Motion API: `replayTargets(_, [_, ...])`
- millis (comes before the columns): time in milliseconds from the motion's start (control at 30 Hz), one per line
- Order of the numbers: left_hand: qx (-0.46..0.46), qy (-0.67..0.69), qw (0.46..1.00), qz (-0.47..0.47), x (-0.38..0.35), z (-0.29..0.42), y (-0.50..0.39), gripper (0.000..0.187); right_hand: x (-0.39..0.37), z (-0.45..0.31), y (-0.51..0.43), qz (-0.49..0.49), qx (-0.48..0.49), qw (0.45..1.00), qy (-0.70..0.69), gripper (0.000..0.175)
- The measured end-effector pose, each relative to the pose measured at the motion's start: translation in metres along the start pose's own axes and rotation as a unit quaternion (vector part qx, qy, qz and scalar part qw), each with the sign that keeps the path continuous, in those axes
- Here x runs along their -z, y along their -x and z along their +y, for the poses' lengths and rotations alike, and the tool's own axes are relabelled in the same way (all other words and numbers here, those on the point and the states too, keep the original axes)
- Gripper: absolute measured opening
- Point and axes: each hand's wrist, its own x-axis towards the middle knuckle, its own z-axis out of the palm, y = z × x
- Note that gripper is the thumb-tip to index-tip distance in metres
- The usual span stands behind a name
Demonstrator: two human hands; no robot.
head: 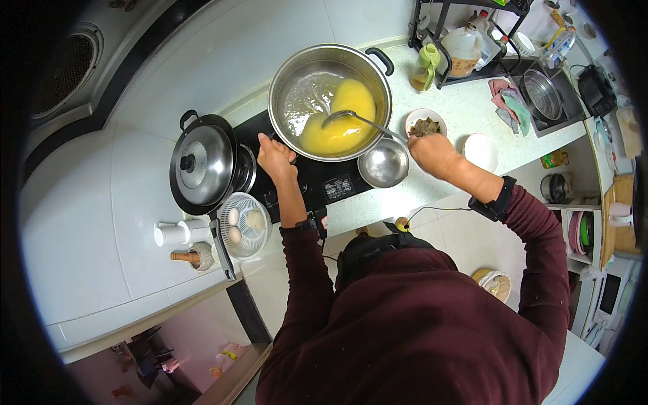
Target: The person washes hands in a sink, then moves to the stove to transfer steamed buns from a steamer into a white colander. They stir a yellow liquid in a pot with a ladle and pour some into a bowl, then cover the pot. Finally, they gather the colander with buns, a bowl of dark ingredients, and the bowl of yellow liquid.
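A large stainless steel pot (272, 114) stands over the black stove (316, 179), holding clear liquid and a pool of yellow liquid (349, 136). My left hand (276, 156) is closed around the pot's near-left handle, which it mostly hides. With my right hand (433, 154) I grip the shaft of a metal ladle (372, 123); its bowl lies tilted in the pot among the yellow liquid. Just below the pot's rim sits a metal bowl (383, 163). Beyond my right hand a small bowl (428, 121) contains dark, wet pieces of food, and a white bowl (480, 152) is nearby.
A lidded wok (202, 162) occupies the stove's left side, its handle crossing a strainer basket (243, 245) with eggs. Left of that is a mortar with pestle (195, 257). An oil jug (425, 68), black rack (440, 25), cloths (509, 104) and sink (557, 129) line the right.
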Motion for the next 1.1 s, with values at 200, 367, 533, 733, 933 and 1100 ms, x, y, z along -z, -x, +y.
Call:
replayTargets(200, [-0.015, -0.006, 1.000, -0.022, 0.003, -0.002, 0.002, 0.041, 0.010, 0.014, -0.041, 0.076, -0.065, 0.994, -0.036, 0.012])
replayTargets(367, [-0.014, -0.003, 0.999, -0.033, 0.002, -0.001, 0.003, 0.041, 0.010, 0.017, -0.055, 0.089, -0.061, 0.994, -0.029, 0.014])
replayTargets(533, [-0.016, -0.003, 0.999, -0.032, 0.000, -0.001, 0.005, 0.041, -0.002, 0.005, -0.029, 0.011, -0.053, 0.998, -0.041, 0.012])
replayTargets(733, [-0.012, 0.003, 1.000, -0.018, 0.000, -0.001, 0.003, 0.042, 0.000, 0.006, 0.004, -0.019, -0.036, 0.999, -0.032, 0.011])
replayTargets(933, [-0.018, -0.008, 0.999, -0.031, 0.002, -0.001, 0.005, 0.042, 0.009, 0.021, -0.030, 0.070, -0.059, 0.995, -0.045, 0.011])
replayTargets(1100, [-0.020, -0.003, 0.999, -0.046, 0.001, -0.001, 0.007, 0.042, 0.003, 0.027, -0.058, 0.085, -0.077, 0.993, -0.041, 0.010])
